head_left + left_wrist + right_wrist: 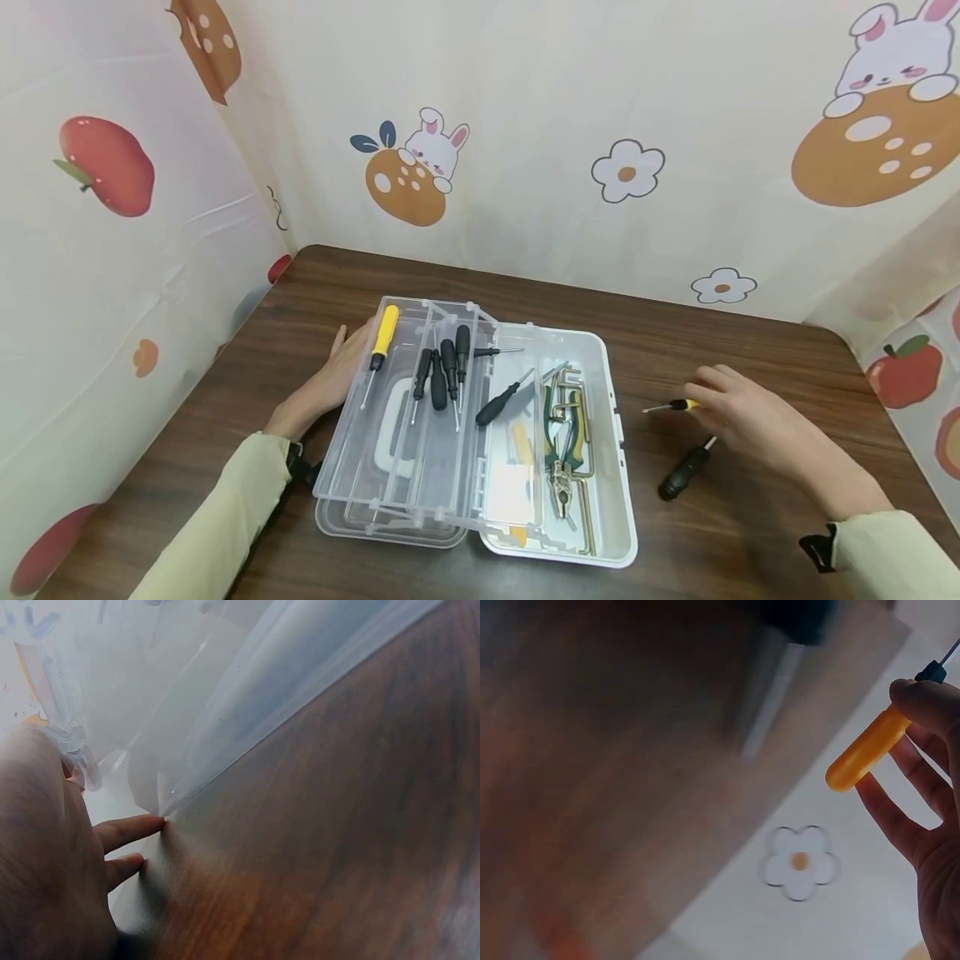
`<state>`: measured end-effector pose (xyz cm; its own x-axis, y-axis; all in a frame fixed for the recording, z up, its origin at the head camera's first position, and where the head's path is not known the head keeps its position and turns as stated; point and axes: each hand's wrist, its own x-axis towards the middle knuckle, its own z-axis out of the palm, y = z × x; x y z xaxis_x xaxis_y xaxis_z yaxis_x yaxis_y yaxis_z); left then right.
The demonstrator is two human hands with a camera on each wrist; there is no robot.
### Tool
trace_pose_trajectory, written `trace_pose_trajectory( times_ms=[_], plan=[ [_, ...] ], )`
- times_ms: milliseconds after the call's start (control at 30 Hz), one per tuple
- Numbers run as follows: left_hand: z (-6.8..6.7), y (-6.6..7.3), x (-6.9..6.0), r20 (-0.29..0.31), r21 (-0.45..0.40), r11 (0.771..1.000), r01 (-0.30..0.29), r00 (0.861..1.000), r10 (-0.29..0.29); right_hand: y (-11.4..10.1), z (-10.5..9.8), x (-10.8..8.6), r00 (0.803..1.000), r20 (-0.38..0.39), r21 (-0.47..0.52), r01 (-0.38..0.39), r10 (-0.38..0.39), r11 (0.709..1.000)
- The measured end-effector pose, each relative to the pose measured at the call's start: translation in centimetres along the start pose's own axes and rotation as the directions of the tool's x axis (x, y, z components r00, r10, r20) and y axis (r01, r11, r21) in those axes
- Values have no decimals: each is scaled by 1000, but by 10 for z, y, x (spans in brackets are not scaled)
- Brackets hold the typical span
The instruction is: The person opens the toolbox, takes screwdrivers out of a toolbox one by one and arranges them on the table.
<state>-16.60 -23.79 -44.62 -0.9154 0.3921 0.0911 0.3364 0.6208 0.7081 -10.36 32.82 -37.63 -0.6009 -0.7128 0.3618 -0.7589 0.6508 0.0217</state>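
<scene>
My right hand [757, 421] pinches a small yellow-handled screwdriver [870, 750] above the table, its shaft pointing left in the head view. Just below that hand, a black-handled screwdriver [684, 472] lies on the wood. At the toolbox's left side, my left hand [341, 375] rests against the clear plastic tray [341, 467], partly hidden by it. Two fingers [131, 831] look extended in the left wrist view, their tips at the clear plastic. Another yellow-handled screwdriver [385, 333] and several black screwdrivers [448, 367] lie in the tray's compartments.
The white toolbox [618, 533] stands open, holding green-and-yellow pliers [573, 437], several hex keys [587, 517] and something orange under clear plastic. One black screwdriver [498, 408] lies slanted over the tray's right part. A patterned curtain [525, 208] hangs behind the brown table [645, 321].
</scene>
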Motion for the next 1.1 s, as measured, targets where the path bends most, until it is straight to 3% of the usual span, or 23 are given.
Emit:
trace_pose_trajectory(
  times_ms=[167,367,767,1100],
  plan=[
    [1,-1,1,-9,-12,1000,0,1000,0,7,15,-12,999,49,5,-6,5,1000],
    [3,-3,2,-19,8,1000,-16,1000,16,6,25,-11,994,109,-4,-9,10,1000],
    [2,-4,1,-23,8,1000,-19,1000,19,2,27,-6,983,183,-26,-26,31,999],
    [2,-5,2,-14,-14,1000,21,1000,-22,-2,23,0,971,228,-48,-64,73,997]
  ],
)
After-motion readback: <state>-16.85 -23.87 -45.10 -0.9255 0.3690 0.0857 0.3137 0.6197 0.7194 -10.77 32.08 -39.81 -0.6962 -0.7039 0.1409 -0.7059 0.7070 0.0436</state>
